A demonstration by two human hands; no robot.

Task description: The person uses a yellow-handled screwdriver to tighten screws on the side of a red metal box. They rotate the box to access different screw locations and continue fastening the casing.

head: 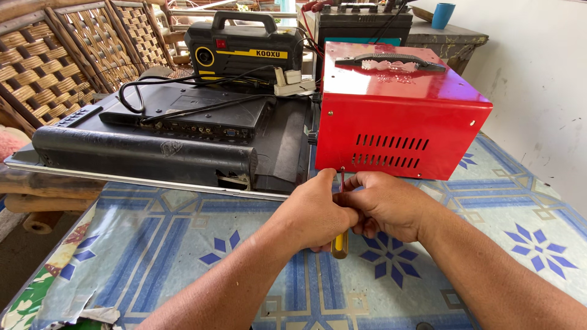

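Blue-and-white patterned covering was spread over the counter (183, 244), on which everything was set. Largest upon it was a flat black screen unit (153, 146) laid face down at the left, its rear panel and coiled black cable (140, 91) turned up. Beside it on the right, a glossy red metal box (397, 116) was stood, with a black carrying handle (391, 62) on top and two rows of ventilation slots cut in its near face. Behind these, a black case with a yellow stripe (244, 49) across its front and a small red square label at its upper left was placed, with a dark battery (364, 24) next to it. A blue cup (443, 15) was seen far back at the right.

A screwdriver (340, 241) with a yellow-and-dark handle was held upright against the lower near edge of the red box, its thin shaft rising between the hands. The left hand (315, 214) was clenched around the handle, and the right hand (388, 205) was closed over it just beside, the two touching.
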